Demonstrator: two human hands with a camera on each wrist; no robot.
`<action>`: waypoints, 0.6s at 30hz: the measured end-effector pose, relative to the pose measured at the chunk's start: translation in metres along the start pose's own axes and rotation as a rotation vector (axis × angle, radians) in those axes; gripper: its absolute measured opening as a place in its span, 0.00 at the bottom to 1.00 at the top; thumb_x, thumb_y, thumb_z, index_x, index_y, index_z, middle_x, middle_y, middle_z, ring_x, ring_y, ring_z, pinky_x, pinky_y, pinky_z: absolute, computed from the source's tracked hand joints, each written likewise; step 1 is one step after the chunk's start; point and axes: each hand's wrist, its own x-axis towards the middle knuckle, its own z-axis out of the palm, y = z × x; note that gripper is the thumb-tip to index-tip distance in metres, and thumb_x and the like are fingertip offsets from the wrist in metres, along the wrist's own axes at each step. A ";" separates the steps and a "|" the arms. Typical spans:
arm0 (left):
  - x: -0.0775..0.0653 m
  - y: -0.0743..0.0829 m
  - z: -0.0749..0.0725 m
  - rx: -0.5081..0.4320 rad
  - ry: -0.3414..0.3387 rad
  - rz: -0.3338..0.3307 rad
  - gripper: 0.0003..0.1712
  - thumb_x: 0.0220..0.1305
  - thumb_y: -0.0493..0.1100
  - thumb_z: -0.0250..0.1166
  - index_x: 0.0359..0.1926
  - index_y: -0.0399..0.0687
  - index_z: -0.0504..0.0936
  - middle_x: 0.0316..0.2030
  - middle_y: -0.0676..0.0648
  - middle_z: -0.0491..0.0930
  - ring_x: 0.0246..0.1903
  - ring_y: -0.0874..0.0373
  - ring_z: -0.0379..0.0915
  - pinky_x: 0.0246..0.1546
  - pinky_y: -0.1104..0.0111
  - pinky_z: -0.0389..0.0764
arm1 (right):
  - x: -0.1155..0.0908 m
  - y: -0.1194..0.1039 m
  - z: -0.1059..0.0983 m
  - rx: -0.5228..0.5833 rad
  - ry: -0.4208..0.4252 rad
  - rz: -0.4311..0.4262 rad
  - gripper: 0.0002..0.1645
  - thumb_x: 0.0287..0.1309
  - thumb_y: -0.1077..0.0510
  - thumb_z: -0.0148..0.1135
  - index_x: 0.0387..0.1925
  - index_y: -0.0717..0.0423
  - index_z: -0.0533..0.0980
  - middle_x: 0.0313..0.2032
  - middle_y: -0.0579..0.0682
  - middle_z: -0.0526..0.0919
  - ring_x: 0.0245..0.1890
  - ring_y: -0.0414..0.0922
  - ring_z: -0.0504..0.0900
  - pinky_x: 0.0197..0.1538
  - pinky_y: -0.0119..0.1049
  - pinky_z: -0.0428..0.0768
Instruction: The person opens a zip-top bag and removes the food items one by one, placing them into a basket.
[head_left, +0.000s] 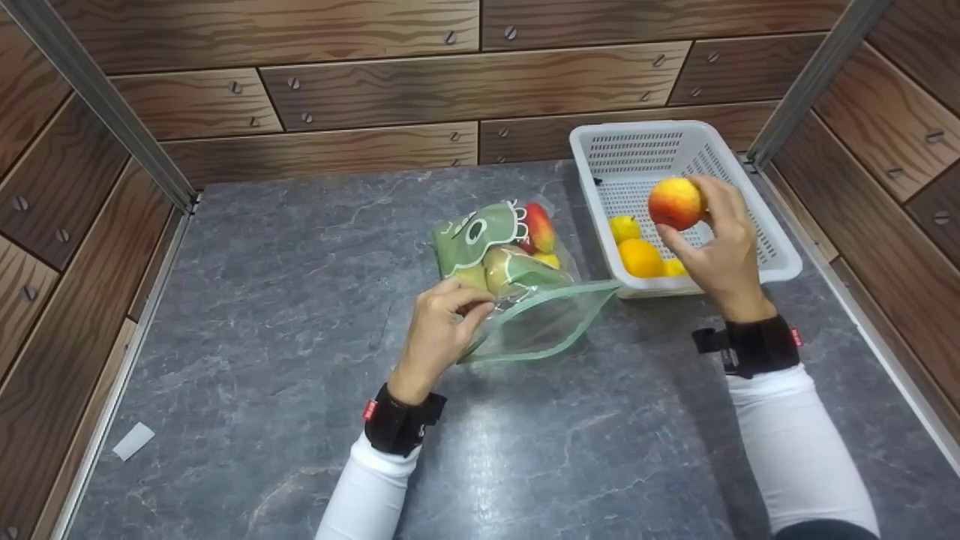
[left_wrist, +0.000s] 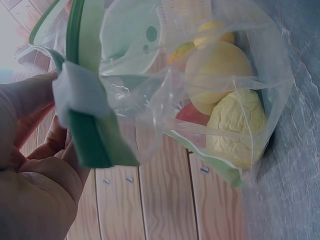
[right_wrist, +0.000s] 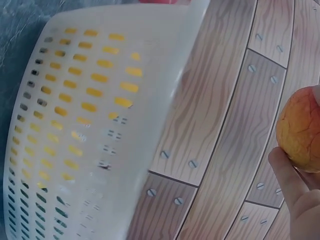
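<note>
My left hand (head_left: 439, 326) pinches the left edge of a clear zip bag (head_left: 551, 351) with a green rim. The bag lies with its mouth parted towards me. Inside are several fruits, among them a red-and-yellow one (head_left: 540, 227), a round tan one (left_wrist: 218, 70) and a wrinkled pale-yellow one (left_wrist: 237, 127). A white slider (left_wrist: 80, 94) sits on the rim beside my left thumb. Above the white basket (head_left: 583, 161), my right hand (head_left: 724, 251) grips a red-and-yellow apple (head_left: 676, 204) between thumb and fingers.
At the near end of the basket lie an orange (head_left: 641, 258), a yellow fruit (head_left: 623, 228) and another yellow piece, partly hidden. A white paper scrap (head_left: 134, 442) rests at the left of the grey table (head_left: 285, 315). Wood-patterned walls (head_left: 375, 82) enclose the back and sides.
</note>
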 end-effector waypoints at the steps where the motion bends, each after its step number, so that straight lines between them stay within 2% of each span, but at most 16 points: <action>1: 0.000 0.000 0.000 0.002 0.000 0.000 0.03 0.58 0.32 0.75 0.34 0.39 0.90 0.32 0.46 0.85 0.30 0.56 0.80 0.33 0.67 0.84 | 0.000 0.001 0.000 -0.003 0.000 0.001 0.38 0.45 0.71 0.79 0.61 0.66 0.76 0.60 0.66 0.77 0.56 0.59 0.79 0.57 0.17 0.73; 14: 0.000 0.001 -0.001 -0.005 -0.005 -0.019 0.04 0.58 0.32 0.75 0.35 0.39 0.90 0.32 0.45 0.85 0.29 0.55 0.80 0.33 0.68 0.84 | 0.005 0.023 0.000 -0.121 -0.083 0.032 0.37 0.54 0.65 0.76 0.65 0.67 0.72 0.61 0.70 0.75 0.58 0.60 0.77 0.58 0.16 0.69; 16: 0.000 0.001 -0.001 -0.004 -0.008 -0.017 0.04 0.58 0.32 0.75 0.35 0.39 0.90 0.32 0.45 0.85 0.29 0.55 0.81 0.33 0.68 0.84 | 0.006 0.026 0.000 -0.136 -0.100 0.059 0.38 0.54 0.65 0.76 0.66 0.67 0.72 0.62 0.70 0.74 0.58 0.60 0.77 0.57 0.19 0.70; 18: 0.000 0.001 -0.001 -0.005 -0.010 -0.017 0.04 0.58 0.32 0.75 0.35 0.39 0.90 0.32 0.45 0.85 0.30 0.55 0.81 0.33 0.68 0.84 | 0.007 0.029 0.000 -0.148 -0.121 0.094 0.38 0.54 0.65 0.76 0.66 0.67 0.72 0.63 0.70 0.73 0.59 0.61 0.76 0.60 0.29 0.75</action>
